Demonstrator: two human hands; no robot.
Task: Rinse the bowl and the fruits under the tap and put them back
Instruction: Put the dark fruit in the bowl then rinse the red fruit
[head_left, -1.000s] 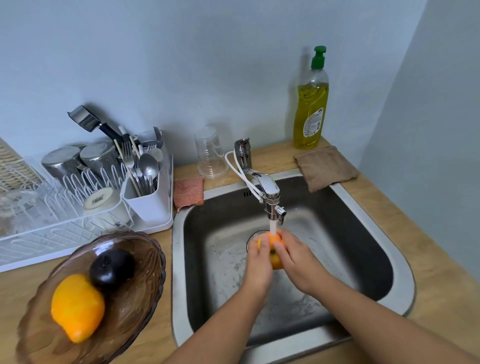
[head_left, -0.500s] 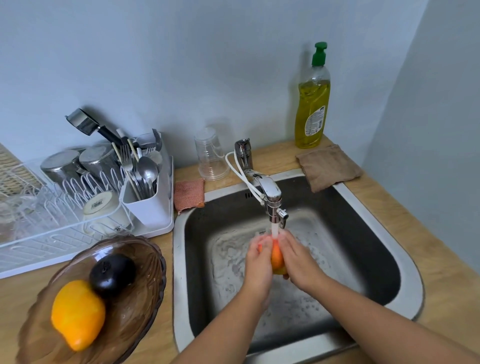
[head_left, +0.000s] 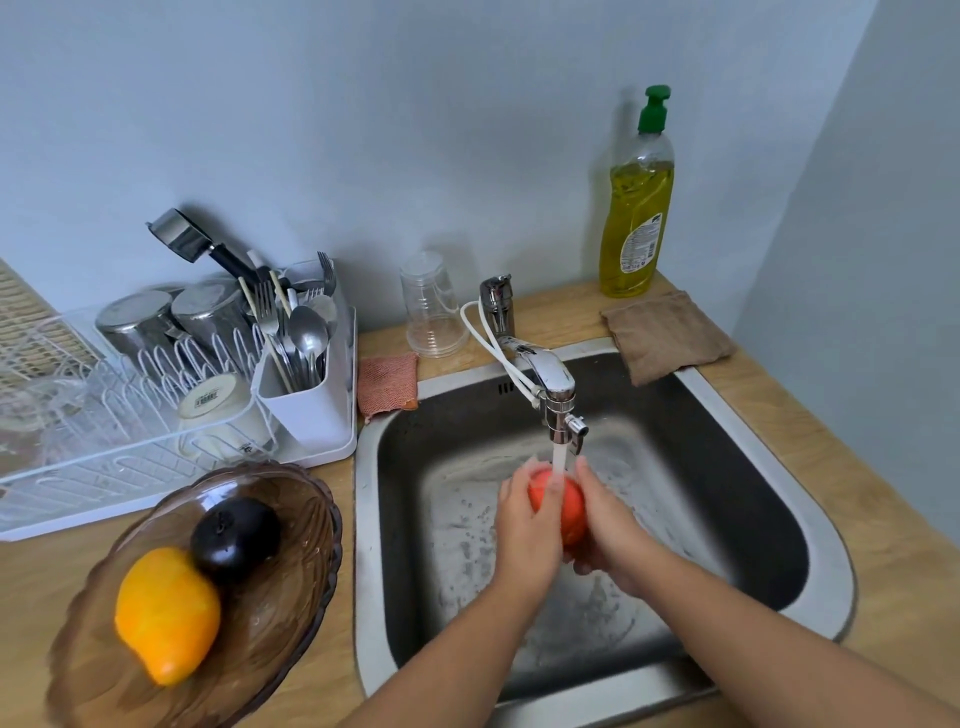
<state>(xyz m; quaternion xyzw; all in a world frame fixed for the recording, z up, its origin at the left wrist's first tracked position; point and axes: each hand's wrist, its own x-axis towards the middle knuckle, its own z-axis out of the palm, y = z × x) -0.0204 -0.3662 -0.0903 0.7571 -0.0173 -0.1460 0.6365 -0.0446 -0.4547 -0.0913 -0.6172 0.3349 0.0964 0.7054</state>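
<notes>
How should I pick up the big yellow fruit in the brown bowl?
Probably from above, fingers round the wide middle of the yellow fruit: it lies on its side in the bowl, narrow tip nearest the camera, and the dark fruit crowds its far end.

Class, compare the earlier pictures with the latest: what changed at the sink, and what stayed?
The red-orange fruit has been turned between the left hand and right hand under the tap: more of its red side shows now. Both hands still hold it. The brown glass bowl, yellow fruit and dark fruit stayed put.
</notes>
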